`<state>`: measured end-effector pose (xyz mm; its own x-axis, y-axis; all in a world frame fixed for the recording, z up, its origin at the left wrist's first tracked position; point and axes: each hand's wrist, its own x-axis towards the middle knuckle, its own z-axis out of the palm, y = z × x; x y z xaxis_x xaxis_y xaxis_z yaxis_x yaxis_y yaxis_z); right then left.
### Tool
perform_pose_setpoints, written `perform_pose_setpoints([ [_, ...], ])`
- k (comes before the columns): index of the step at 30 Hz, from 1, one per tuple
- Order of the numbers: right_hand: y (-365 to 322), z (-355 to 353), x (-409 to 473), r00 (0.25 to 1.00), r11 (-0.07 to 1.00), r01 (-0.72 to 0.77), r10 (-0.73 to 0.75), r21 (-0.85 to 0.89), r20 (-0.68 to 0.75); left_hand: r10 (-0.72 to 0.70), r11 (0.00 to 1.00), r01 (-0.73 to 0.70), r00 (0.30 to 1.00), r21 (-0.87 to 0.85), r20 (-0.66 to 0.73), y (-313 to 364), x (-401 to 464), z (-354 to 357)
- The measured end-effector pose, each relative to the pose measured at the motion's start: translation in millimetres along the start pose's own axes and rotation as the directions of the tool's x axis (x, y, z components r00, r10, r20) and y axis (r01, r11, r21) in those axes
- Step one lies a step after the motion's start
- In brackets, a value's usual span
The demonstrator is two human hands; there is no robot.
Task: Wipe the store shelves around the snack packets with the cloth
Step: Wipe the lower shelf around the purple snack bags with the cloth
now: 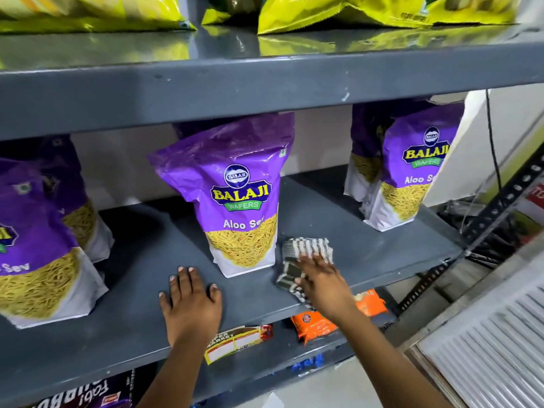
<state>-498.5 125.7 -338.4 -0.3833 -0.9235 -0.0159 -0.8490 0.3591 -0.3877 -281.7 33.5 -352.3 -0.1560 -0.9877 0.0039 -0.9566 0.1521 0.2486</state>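
A black cable [492, 142] is seen hanging down the pale wall [518, 113] at the right, beside a slanted white panel [459, 148]. A perforated black metal upright [506, 198] is set at an angle below it — round holes are spaced along its length. A white slatted grille [488, 343] is seen at the lower right corner. A red-and-white printed item [534, 198] is partly visible at the right edge — its lettering is cut off.
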Motion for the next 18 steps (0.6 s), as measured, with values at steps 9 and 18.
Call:
perform_pose_setpoints([
  [9, 7.5, -32.7, -16.1, 0.979, 0.991, -0.127, 0.130, 0.030, -0.158, -0.001, 1.000, 0.001, 1.000, 0.016, 0.031, 0.6, 1.4, 0.0],
  [18, 23.3, -44.5, 1.3, 0.956, 0.972, -0.234, 0.229, -0.005, -0.181, -0.011, 1.000, 0.011, 1.000, 0.001, -0.007, 1.5, 0.0, 0.0],
])
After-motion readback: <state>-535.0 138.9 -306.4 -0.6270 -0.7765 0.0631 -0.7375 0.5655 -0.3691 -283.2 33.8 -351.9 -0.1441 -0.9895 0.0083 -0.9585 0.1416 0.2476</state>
